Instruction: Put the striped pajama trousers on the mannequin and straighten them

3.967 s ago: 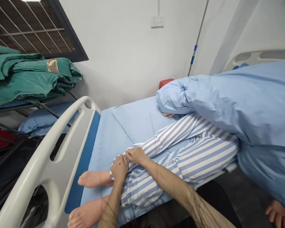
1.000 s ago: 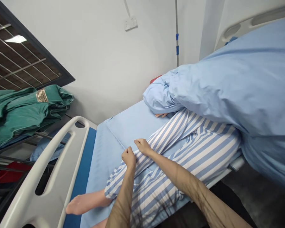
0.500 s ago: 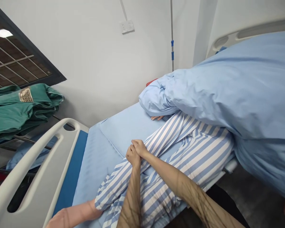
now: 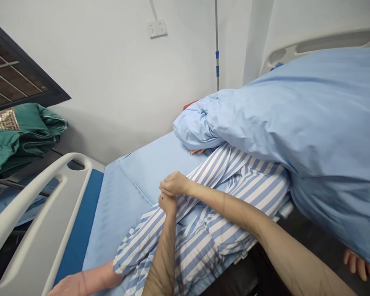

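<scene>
My left hand [image 4: 167, 202] is closed at the far edge of a blue-and-white striped trouser leg [image 4: 142, 238], around the knee. Just above and against it, my right hand [image 4: 174, 183] is closed too, its fingers curled down. What the fingers hold, if anything, is hidden. The leg belongs to a figure lying on the bed. A bare foot [image 4: 80, 283] sticks out of the trouser cuff at the lower left. My right forearm crosses over the second striped leg [image 4: 249, 185].
A light blue quilt [image 4: 311, 123] is folded back over the figure's upper body. Fingers [image 4: 197, 151] show beneath it, and more [image 4: 360, 265] hang at the lower right. A grey bed end board [image 4: 43, 230] stands left, green folded cloth [image 4: 24, 131] behind it, a pole [image 4: 217, 41] at the wall.
My right hand has shifted from beside my left hand to on top of it. The whole view has drifted slightly, with the bed appearing further left.
</scene>
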A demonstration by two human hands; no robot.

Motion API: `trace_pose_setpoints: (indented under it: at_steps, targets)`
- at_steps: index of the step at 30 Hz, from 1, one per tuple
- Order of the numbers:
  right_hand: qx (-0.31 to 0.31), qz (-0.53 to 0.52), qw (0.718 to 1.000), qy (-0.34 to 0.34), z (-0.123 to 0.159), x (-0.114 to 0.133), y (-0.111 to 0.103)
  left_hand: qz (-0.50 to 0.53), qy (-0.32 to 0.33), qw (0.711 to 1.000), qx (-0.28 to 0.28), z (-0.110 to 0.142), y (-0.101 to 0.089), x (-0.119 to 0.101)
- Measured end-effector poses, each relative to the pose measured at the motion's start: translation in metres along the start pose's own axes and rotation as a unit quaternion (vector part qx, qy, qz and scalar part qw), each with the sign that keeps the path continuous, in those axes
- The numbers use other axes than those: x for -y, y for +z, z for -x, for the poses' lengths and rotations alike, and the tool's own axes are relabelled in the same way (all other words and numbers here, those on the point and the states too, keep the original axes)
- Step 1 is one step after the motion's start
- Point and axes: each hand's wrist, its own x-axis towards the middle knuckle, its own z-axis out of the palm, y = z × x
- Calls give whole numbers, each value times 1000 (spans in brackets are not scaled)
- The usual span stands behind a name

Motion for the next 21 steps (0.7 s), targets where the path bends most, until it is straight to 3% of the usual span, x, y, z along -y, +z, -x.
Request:
trace_pose_setpoints:
  at_steps: [3,5,10,13,18,21]
  targets:
    - [-46,-3,989,141,16,-19,9,16,5,1000,1,1,-2,-4]
    - [-62,-27,979,191,21,-30,15,26,1,1000,1,2,-3,-6]
    - [-98,-78,971,202,18,-34,18,43,16,999,8,2,-1,-3]
    - [-108,-97,969,198,17,-31,14,108,24,994,15,-5,-3,-6]
    - [-146,-176,950,210,16,-33,11,321,-30,946,-31,-23,-18,-49]
    - [-160,-243,931,219,14,-37,10,365,-23,930,-45,-20,-12,-76]
